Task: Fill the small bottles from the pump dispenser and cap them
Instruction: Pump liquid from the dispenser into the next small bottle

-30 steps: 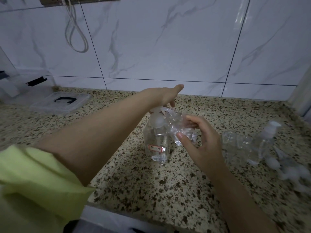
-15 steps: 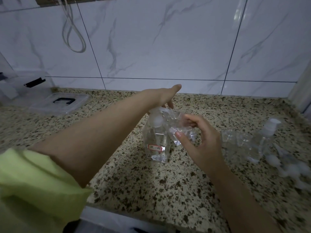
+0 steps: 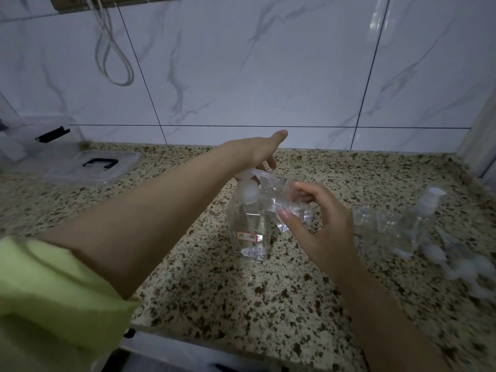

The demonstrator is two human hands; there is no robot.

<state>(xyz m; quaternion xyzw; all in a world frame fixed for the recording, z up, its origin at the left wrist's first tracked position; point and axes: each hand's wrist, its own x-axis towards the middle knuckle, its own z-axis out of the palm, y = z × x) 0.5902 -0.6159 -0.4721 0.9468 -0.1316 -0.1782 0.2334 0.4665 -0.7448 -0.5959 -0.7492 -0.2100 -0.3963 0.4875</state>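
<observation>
One view only, from my head camera, so I read everything off it. My left hand (image 3: pixel 259 153) rests palm-down on the dispenser (image 3: pixel 248 224) head, fingers fairly straight, pressing rather than gripping. The dispenser stands upright on the counter (image 3: pixel 241 304), its spout (image 3: pixel 264 175) pointing right toward my right hand (image 3: pixel 316 226). That hand pinches a small clear bottle (image 3: pixel 288 210) between thumb and fingers, just beside the spout, tilted with its long axis slanting up-left toward it; I cannot tell whether the mouth sits directly under the outlet. More empty bottles (image 3: pixel 375 224) and white caps (image 3: pixel 440 256) lie well apart to the right, nearer my right hand. I judge the fill is under way.
</observation>
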